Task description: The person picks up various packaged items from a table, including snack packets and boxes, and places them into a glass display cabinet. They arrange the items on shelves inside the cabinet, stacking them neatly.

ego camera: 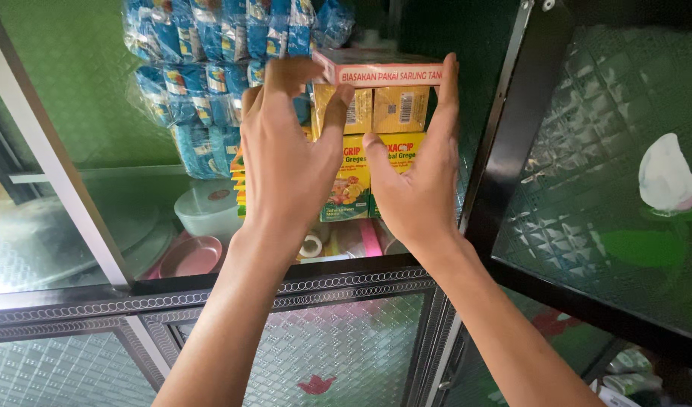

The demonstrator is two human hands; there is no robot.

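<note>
Both my hands reach into an open cabinet, against a stack of small boxes on its shelf. My left hand (285,151) presses on the stack's left side, fingers spread and curled over the top. My right hand (425,162) cups the right side, fingers upright along the edge. On top lies a flat pink and white box (376,69). Under it stand two gold boxes (398,108), and below those yellow and green boxes (351,185) with fruit pictures. My hands hide part of the stack.
Strips of blue sachets (203,75) hang at the back left. A white lidded tub (206,211), a pink bowl (191,256) and a tape roll (311,245) sit low on the shelf. The patterned glass door (587,166) stands open at right. A black frame rail (285,283) crosses below.
</note>
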